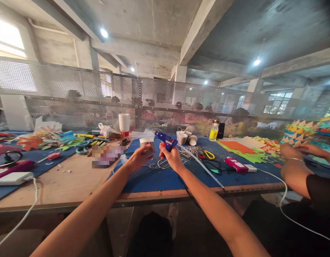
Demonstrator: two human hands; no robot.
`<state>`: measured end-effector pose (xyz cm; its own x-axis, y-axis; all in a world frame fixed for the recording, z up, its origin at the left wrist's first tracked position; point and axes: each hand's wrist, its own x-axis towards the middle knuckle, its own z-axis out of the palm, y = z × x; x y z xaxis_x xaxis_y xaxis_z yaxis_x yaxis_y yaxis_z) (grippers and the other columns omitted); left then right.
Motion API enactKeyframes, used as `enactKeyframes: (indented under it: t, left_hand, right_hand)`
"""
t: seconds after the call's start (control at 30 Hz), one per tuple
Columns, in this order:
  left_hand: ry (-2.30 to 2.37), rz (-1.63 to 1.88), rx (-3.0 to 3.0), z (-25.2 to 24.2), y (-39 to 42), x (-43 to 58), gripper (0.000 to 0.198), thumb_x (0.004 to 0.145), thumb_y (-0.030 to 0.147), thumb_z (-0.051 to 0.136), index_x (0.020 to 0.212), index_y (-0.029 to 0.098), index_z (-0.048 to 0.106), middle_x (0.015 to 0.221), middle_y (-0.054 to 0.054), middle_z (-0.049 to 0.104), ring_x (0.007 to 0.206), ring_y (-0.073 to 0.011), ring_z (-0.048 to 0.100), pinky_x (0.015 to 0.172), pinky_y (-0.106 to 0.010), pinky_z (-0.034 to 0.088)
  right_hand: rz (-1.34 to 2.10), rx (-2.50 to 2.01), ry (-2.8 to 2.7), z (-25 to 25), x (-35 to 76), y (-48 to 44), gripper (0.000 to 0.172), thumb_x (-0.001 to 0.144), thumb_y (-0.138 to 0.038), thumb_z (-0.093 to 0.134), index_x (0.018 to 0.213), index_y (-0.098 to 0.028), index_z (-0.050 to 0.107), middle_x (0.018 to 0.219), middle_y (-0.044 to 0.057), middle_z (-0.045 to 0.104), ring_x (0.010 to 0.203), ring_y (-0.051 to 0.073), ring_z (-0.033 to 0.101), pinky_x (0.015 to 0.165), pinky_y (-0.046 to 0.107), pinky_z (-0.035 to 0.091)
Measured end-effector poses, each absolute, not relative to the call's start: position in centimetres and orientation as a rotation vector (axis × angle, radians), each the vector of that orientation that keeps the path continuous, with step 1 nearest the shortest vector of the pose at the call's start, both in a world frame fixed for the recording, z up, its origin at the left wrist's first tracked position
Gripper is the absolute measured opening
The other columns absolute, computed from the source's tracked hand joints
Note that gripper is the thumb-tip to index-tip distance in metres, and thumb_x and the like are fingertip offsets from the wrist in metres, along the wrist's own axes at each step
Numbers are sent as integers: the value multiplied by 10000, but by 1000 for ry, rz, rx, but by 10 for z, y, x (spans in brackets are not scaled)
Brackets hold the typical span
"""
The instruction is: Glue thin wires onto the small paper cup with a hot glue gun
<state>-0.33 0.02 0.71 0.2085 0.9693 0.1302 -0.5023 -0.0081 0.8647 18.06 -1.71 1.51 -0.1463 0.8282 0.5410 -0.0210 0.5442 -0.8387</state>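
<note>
In my left hand (139, 159) is a paper cup (146, 141), with fingers wrapped round its side and its rim facing up. My right hand (170, 157) grips a blue glue gun (165, 139), whose nozzle points left, close to the cup's rim. A long translucent glue stick (199, 166) sticks out of the gun's back and slants down to the right. Beneath and beside my hands lies a tangle of thin grey cord (191, 152). Whether the nozzle touches the cup I cannot tell.
Small cups (182, 136) stand behind my hands, near a yellow-labelled bottle (214, 130). A stack of paper cups (124, 123) is back left. Yellow-handled scissors (209, 155) and a pink power strip (236, 165) lie right. A co-worker's arm (295, 167) reaches in at far right. Mesh panels (159, 103) close the back.
</note>
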Motion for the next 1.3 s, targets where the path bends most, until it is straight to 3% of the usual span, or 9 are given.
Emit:
enactKeyframes:
  t: [0.23, 0.43, 0.6, 0.9, 1.3]
  left_hand:
    - [696, 1330, 1008, 6, -1, -2, 241, 726, 224, 832, 925, 123, 741, 881, -96, 754, 819, -194, 689, 738, -291, 520]
    - [685, 1336, 962, 7, 0, -2, 161, 741, 195, 766, 883, 124, 738, 852, -97, 753, 810, -200, 695, 721, -294, 529]
    - [658, 1310, 934, 8, 0, -4, 191, 783, 199, 682, 958, 139, 731, 888, -91, 759, 819, -203, 699, 740, -313, 540]
    - [594, 1307, 925, 10, -1, -7, 243, 781, 205, 644, 1010, 165, 717, 927, -79, 765, 824, -212, 695, 747, -338, 540]
    - [564, 1322, 867, 10, -2, -8, 265, 764, 208, 648, 1013, 160, 726, 903, -83, 774, 857, -251, 716, 757, -361, 547]
  right_hand:
    - [859, -683, -1549, 17, 180, -19, 396, 866, -520, 658, 1048, -168, 649, 603, -22, 647, 500, 131, 601, 544, 248, 543]
    - [822, -707, -1581, 14, 180, -18, 398, 869, -514, 656, 1047, -158, 679, 607, -21, 637, 507, 127, 593, 544, 245, 529]
    - [822, -723, -1617, 11, 182, -17, 429, 888, -532, 634, 1121, -175, 681, 618, -29, 630, 525, 131, 592, 579, 256, 529]
    - [681, -880, -1678, 9, 186, -21, 446, 863, -625, 645, 967, -197, 713, 584, -13, 619, 516, 155, 598, 571, 270, 510]
    - [547, -973, -1765, -5, 198, -18, 407, 887, -622, 629, 991, -237, 705, 586, -12, 632, 553, 183, 638, 579, 274, 506]
